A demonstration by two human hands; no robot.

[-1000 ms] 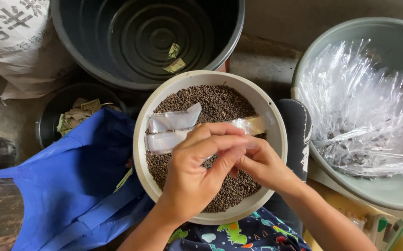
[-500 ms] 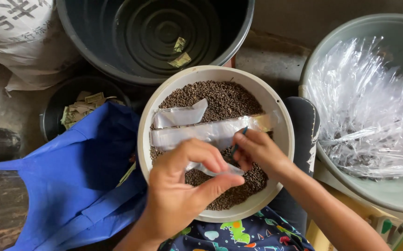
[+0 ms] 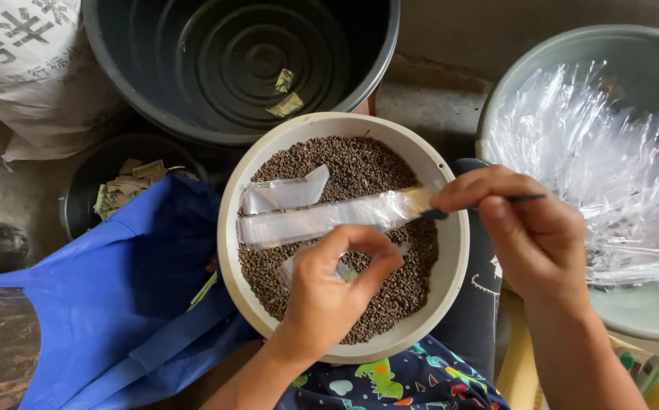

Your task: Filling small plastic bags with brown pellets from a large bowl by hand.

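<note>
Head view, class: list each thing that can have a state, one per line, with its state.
White bowl: holds brown pellets.
Long clear sleeve: lies across the pellets.
Short clear sleeve: lies on the pellets.
Left hand: pinching over the pellets.
Right hand: holds a thin dark tool.
Black bucket: two scraps inside.
Grey basin: heaped with clear sleeves.

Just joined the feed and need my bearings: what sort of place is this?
Probably an informal home or small-workshop packing spot, worked low to the ground. A white bowl of small brown pellets sits on the lap, a basin of clear plastic sleeves beside it, a black tub on rough floor.
</note>
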